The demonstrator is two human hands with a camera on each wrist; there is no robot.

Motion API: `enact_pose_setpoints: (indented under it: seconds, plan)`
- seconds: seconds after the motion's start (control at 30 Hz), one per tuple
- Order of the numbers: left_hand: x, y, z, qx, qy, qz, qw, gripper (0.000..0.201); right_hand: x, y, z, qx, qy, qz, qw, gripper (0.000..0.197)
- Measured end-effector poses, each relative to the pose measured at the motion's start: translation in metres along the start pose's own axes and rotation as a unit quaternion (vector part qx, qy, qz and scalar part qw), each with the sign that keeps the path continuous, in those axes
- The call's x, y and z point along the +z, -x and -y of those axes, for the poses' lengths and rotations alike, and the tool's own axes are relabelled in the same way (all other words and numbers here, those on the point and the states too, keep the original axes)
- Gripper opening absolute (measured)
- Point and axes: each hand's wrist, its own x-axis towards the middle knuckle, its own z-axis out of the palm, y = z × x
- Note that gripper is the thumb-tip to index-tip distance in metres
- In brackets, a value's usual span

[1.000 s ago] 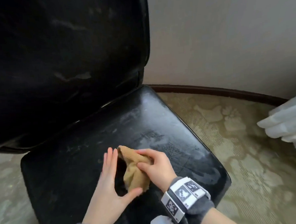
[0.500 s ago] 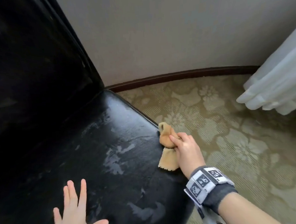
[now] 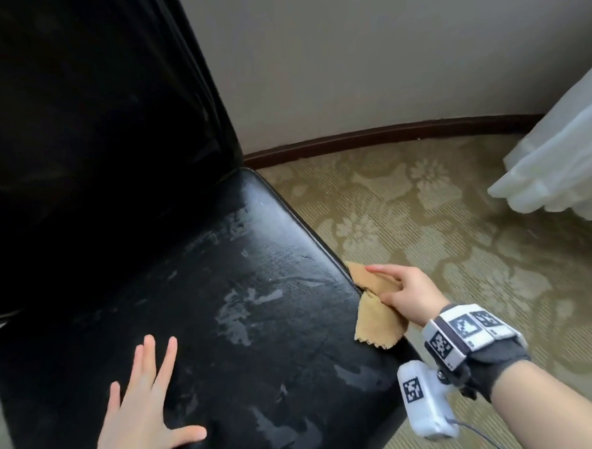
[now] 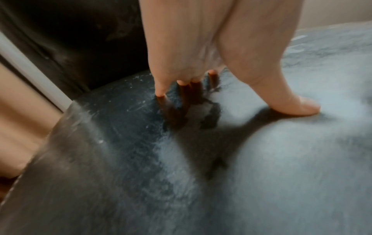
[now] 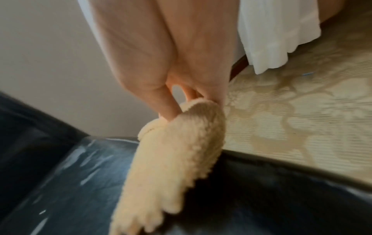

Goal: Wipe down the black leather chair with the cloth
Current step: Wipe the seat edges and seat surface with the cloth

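The black leather chair (image 3: 243,295) fills the left of the head view, its seat streaked with pale smears and its backrest (image 3: 87,125) rising dark behind. My right hand (image 3: 401,289) grips a tan cloth (image 3: 376,319) against the seat's right edge; one corner hangs down over the side. In the right wrist view the cloth (image 5: 177,159) drapes from my fingers (image 5: 168,109) onto the seat (image 5: 84,182). My left hand (image 3: 142,400) lies flat with spread fingers on the front of the seat. The left wrist view shows its fingertips (image 4: 161,92) and thumb (image 4: 298,105) touching the leather (image 4: 181,174).
A patterned beige carpet (image 3: 460,250) spreads right of the chair. A plain wall with a dark wooden baseboard (image 3: 386,135) runs behind. A white curtain (image 3: 565,162) hangs at the far right, its hem just above the floor.
Both hands held the cloth mid-seat a second ago. Since then my right hand carried it to the seat's right edge and slightly past it, while my left hand settled flat on the seat front.
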Motion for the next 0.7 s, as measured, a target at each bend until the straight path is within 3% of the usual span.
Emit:
enact_pose_setpoints:
  seconds: [0.07, 0.13, 0.23, 0.33, 0.43, 0.53, 0.63, 0.7]
  plan:
    - [-0.006, 0.003, -0.001, 0.011, 0.073, -0.016, 0.997, 0.124, 0.001, 0.011, 0.016, -0.055, -0.044, -0.038, 0.997, 0.058]
    - [-0.017, 0.006, -0.009, 0.017, 0.226, -0.046, 0.973, 0.093, 0.011, 0.023, 0.042, -0.099, -0.099, -0.032, 0.990, 0.067]
    - [-0.045, 0.014, -0.034, 0.058, 0.460, -0.056, 0.884, 0.056, 0.035, 0.038, 0.082, -0.135, -0.181, 0.045, 0.973, 0.075]
    - [-0.058, 0.016, -0.054, 0.082, 0.568, -0.036, 0.818, 0.041, 0.064, 0.050, 0.114, -0.164, -0.214, 0.145, 0.952, 0.076]
    - [-0.060, 0.017, -0.052, 0.066, 0.626, -0.090, 0.772, 0.039, 0.090, 0.056, 0.129, -0.173, -0.185, 0.187, 0.949, 0.077]
    - [-0.060, 0.025, -0.039, 0.045, 0.659, -0.133, 0.739, 0.042, 0.110, 0.058, 0.132, -0.208, -0.116, 0.169, 0.957, 0.074]
    - [-0.058, 0.034, -0.026, 0.035, 0.650, -0.176, 0.739, 0.061, 0.128, 0.066, 0.140, -0.264, -0.013, 0.165, 0.950, 0.069]
    - [-0.054, 0.040, -0.016, 0.045, 0.621, -0.188, 0.760, 0.081, 0.139, 0.071, 0.145, -0.303, 0.082, 0.152, 0.937, 0.063]
